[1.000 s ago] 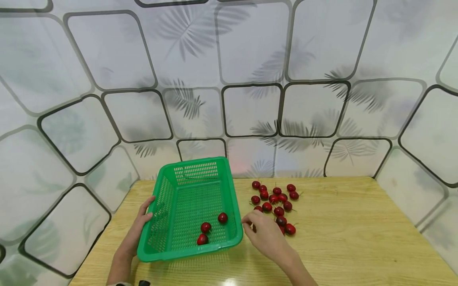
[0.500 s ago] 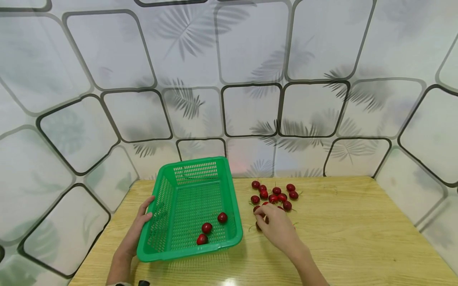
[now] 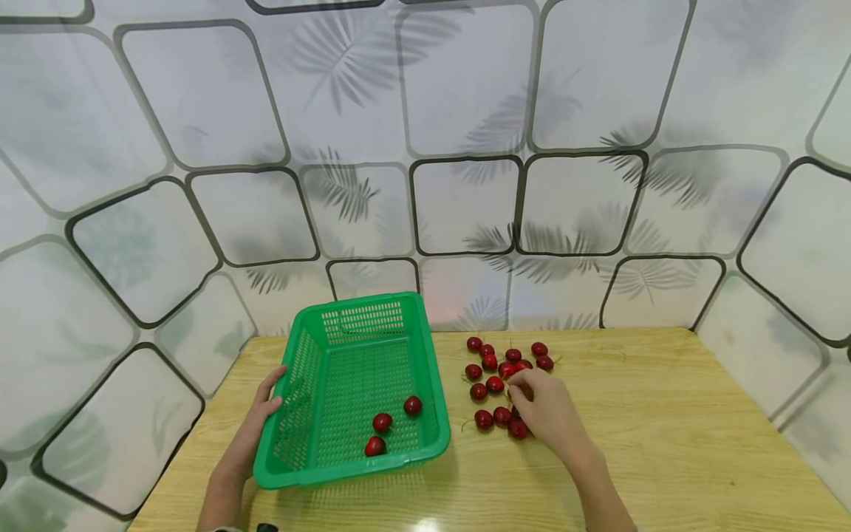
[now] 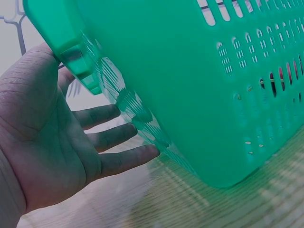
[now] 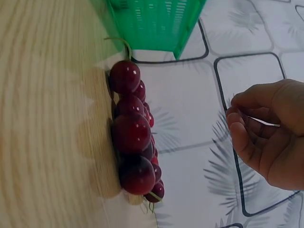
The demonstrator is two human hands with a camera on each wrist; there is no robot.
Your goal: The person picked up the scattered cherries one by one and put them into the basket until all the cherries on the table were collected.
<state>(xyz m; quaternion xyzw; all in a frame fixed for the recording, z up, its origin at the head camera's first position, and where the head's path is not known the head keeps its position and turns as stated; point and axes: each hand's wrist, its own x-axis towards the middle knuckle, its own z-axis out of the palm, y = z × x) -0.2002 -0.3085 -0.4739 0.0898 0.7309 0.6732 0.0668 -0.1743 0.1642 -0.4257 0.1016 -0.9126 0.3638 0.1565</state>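
Observation:
A green plastic basket (image 3: 362,399) stands on the table, with a few dark red cherries (image 3: 382,423) near its front right corner. My left hand (image 3: 253,421) rests against the basket's left side. In the left wrist view, three extended fingers (image 4: 116,159) reach its slotted wall below the rim. My right hand (image 3: 548,410) is over the cluster of loose cherries (image 3: 495,384) to the right of the basket, hiding some of them. Its thumb and fingers are curled, with the tips close together. In the right wrist view, no cherry shows between those fingertips.
The light wooden table (image 3: 665,428) extends to the right of the cherries. Behind it and along both sides hangs a pale curtain (image 3: 465,207) with dark rounded frames and leaf prints. Thin stems stick out from several cherries.
My right hand has moved right from beside the basket's rim to over the cherries, uncovering some at the front left, which now lie differently. My left hand and the basket have stayed in place.

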